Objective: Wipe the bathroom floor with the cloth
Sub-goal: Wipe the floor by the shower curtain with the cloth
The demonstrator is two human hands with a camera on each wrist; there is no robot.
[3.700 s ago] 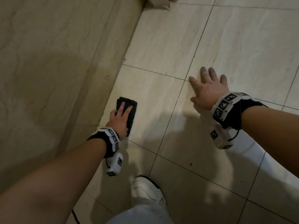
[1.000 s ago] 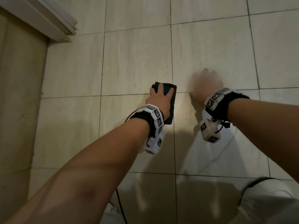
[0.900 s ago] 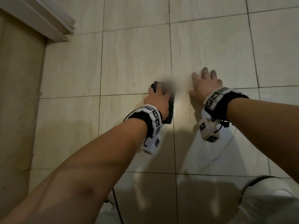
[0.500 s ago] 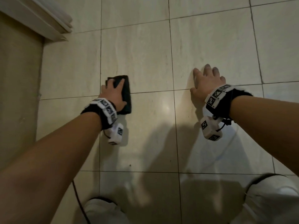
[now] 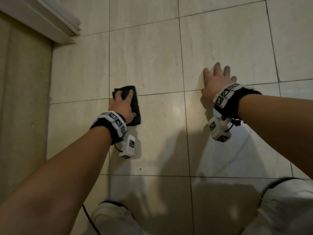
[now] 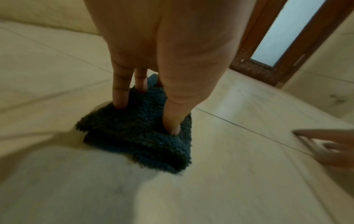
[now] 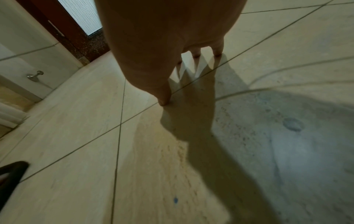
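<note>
Close to your knees, the floor has small dark specks, and the right wrist view shows grit and a blue dot there. You likely need to wipe that part next. A bit farther out, your left hand presses flat on the folded dark cloth, fingers straight and spread, right where four tiles meet. Your right hand rests flat on a bare tile, fingers spread, holding nothing. Most of the floor farther out toward the wall looks unwiped; I cannot tell for sure.
</note>
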